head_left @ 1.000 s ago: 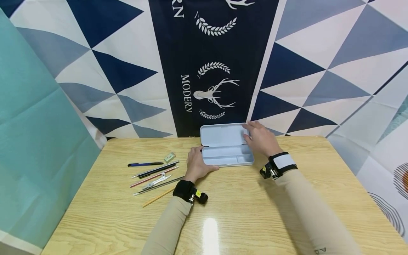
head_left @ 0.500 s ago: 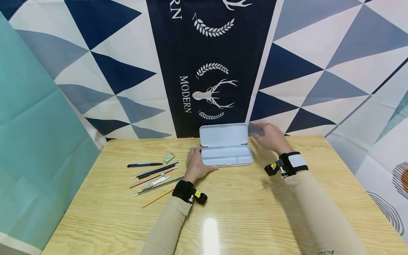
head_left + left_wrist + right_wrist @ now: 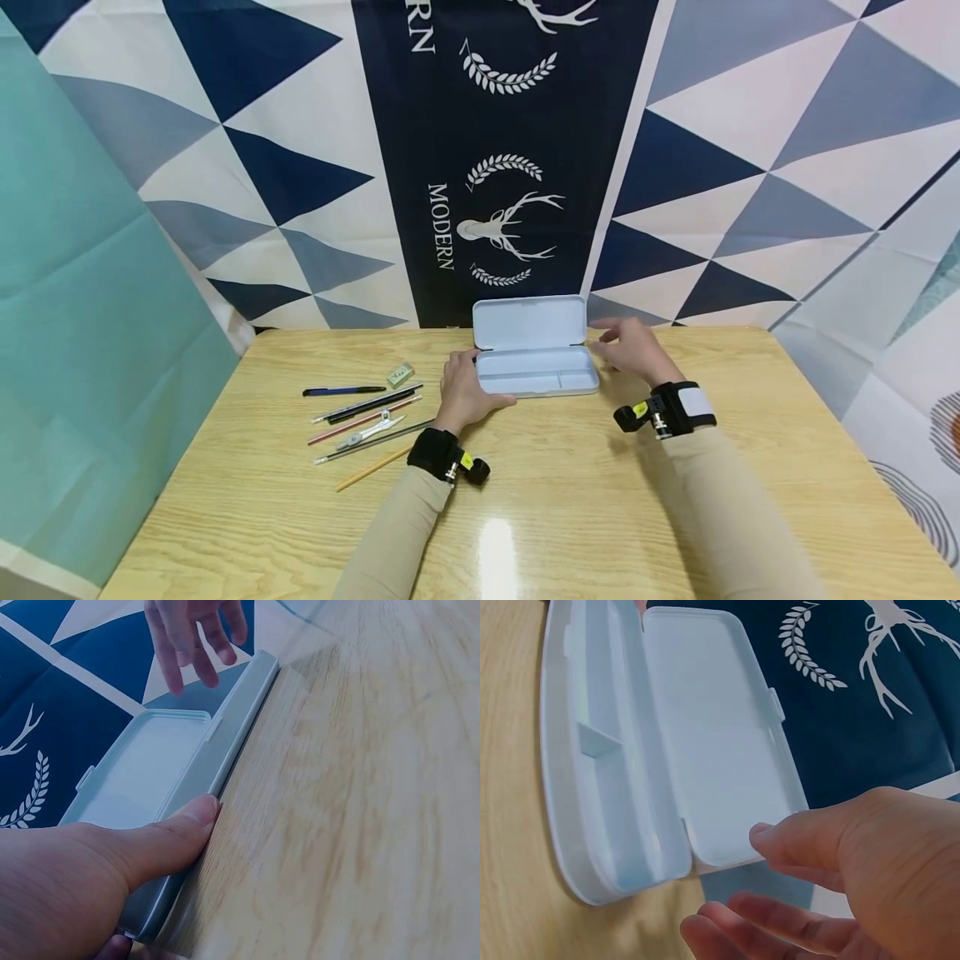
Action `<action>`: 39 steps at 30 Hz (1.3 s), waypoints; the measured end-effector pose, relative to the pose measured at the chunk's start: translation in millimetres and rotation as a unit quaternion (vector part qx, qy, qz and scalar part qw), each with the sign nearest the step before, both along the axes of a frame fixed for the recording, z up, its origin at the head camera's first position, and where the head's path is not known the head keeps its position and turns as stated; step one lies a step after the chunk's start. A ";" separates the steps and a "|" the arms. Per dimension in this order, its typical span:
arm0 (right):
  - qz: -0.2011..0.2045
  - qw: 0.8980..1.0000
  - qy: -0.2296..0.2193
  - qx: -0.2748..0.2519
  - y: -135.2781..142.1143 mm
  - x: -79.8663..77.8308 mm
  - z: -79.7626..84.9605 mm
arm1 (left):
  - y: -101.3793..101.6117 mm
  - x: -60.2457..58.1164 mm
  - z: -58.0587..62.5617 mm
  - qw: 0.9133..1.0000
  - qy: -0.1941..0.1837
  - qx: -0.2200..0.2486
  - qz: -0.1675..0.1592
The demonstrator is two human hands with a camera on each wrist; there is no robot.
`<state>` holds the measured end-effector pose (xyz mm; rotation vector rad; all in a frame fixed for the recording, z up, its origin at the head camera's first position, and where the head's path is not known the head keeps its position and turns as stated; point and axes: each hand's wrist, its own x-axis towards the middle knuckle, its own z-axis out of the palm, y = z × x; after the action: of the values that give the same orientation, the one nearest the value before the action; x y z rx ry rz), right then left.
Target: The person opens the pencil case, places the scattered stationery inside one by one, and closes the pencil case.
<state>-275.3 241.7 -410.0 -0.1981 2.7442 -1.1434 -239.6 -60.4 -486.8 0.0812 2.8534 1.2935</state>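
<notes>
Left hand (image 3: pixel 467 392) grips left end of pencil case (image 3: pixel 528 325), lid up, near back edge of table (image 3: pixel 585 500); right hand (image 3: pixel 636 350) loosely spread, holding nothing, just beside right end.

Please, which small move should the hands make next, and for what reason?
Probably the left hand should release the pencil case and reach for the eraser: the lid already stands open with no hand gripping it, and the eraser lies close, left of that hand.

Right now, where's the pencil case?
In the head view, the pencil case sits just right of centre near the far edge of the table, between the left hand and right hand.
</notes>
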 end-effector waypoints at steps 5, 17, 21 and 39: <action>-0.019 1.000 -0.005 -0.007 -3.8 2.8 -9.5 | 0.9 0.7 -1.8 1.000 -0.001 -0.010 0.004; -0.043 0.999 -0.033 0.005 -7.3 5.4 -25.1 | 1.3 2.4 -0.8 1.000 0.001 -0.004 0.003; -0.046 0.999 -0.017 0.016 -9.6 5.9 -27.7 | 0.6 1.5 0.2 1.000 -0.002 -0.004 0.003; -0.070 0.997 -0.008 -0.005 -7.7 5.9 -43.0 | 0.2 0.2 1.8 1.000 -0.004 0.000 0.007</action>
<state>-269.3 234.0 -453.0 0.0040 2.7757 -1.1877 -239.4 -60.2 -485.1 0.0540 2.8524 1.2921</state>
